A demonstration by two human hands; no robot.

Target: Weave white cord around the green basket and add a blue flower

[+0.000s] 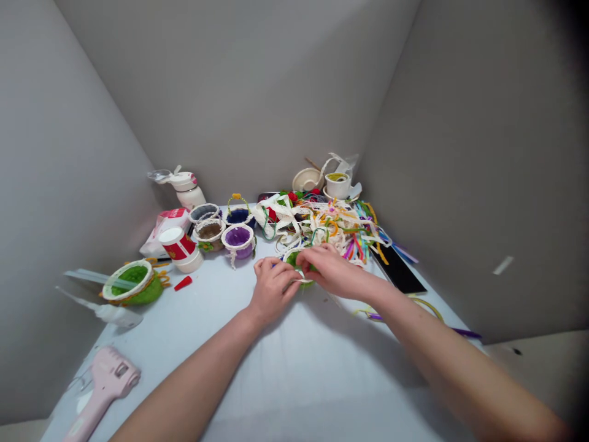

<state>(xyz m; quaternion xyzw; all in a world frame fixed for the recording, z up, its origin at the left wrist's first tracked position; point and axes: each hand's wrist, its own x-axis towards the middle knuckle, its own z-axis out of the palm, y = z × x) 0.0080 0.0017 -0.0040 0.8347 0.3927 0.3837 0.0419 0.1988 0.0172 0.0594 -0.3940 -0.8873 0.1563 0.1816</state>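
Holding a small green cup (294, 259) near the middle of the table (285, 374), we are pinching its white lace rim with our left hand (271, 290) at nine o'clock and gripping it with our right hand (332, 271) at three o'clock. Bare pale tabletop is lying open toward six o'clock, and grey walls are closing in along the far edges. A tangled ribbon heap (338, 230) is crowding twelve to one o'clock, just beside the cup. At ten o'clock a round purple pot (238, 238) is standing, and a red-and-white container (179, 247) is showing a label too blurred to read. A pink plastic tool (103, 383) is lying at seven o'clock, by the table's edge.
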